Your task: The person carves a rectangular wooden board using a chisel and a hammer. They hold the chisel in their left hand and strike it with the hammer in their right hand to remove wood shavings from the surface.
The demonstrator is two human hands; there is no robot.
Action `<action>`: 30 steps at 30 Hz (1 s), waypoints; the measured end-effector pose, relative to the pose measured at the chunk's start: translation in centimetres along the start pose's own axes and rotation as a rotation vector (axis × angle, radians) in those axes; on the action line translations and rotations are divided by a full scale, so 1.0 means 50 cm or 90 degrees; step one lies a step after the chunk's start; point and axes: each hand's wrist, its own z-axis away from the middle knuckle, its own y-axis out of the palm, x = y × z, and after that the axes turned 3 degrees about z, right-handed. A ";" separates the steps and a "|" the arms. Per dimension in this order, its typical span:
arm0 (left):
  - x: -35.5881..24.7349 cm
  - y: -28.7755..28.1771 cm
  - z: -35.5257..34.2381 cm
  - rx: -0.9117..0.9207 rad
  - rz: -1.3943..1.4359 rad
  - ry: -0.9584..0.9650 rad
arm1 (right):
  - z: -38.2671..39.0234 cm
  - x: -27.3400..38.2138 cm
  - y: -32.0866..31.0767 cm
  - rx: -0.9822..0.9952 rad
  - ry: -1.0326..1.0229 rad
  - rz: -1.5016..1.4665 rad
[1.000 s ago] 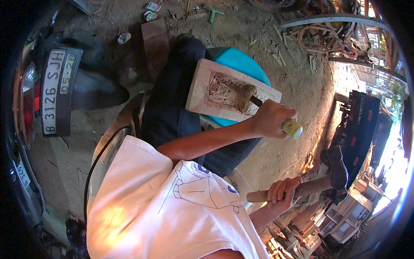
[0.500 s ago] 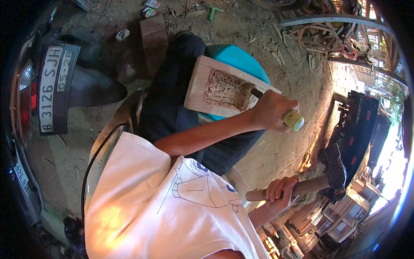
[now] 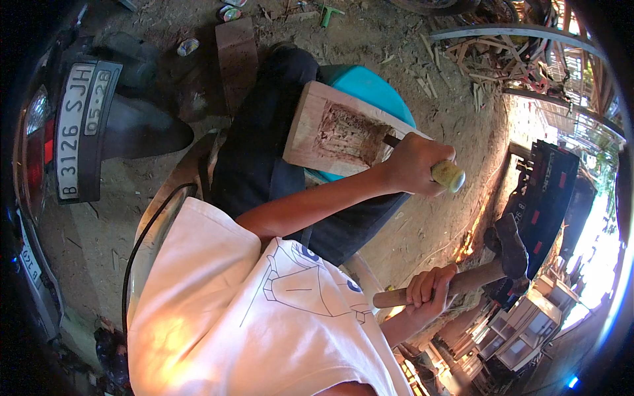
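My left hand [image 3: 421,165] is closed round a chisel, whose yellowish handle end [image 3: 448,176] sticks out past the fist. Its dark blade [image 3: 392,140] runs into the hollow of a pale wooden block [image 3: 302,135], at the end nearest the hand. Rough chipped wood lines that rectangular hollow. Under the block lies a turquoise rounded thing [image 3: 373,89], between my dark-trousered legs [image 3: 257,145]. Lower right, my right hand [image 3: 429,290] grips the wooden handle of a hammer [image 3: 512,247]. The dark, heavy hammer head is raised, apart from the chisel.
A motorcycle's rear with a plate [image 3: 78,132] stands at the left. Brown board [image 3: 238,59], a green T-shaped thing [image 3: 330,14] and wood scraps [image 3: 426,86] lie on the dirt ground. A dark vehicle [image 3: 541,198] and wooden shelving [image 3: 522,330] are at the right.
The hammer and my right hand have shifted very slightly; the hammer stays raised. My left hand keeps the chisel in the hollow, and the block looks almost unmoved.
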 end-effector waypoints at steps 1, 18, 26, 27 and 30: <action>0.000 -0.003 -0.001 -0.003 0.003 -0.007 | 0.000 0.000 0.003 -0.001 -0.004 0.011; -0.003 -0.005 0.001 0.040 0.040 -0.038 | -0.017 0.063 0.073 -0.255 0.163 0.532; 0.004 0.004 0.010 0.023 0.017 -0.033 | -0.027 0.033 0.081 -0.208 0.125 0.503; 0.005 0.003 0.009 0.021 0.022 -0.037 | -0.043 0.030 0.093 -0.229 0.224 0.528; 0.010 0.003 0.008 0.016 0.031 -0.042 | -0.026 0.066 0.072 -0.214 0.128 0.471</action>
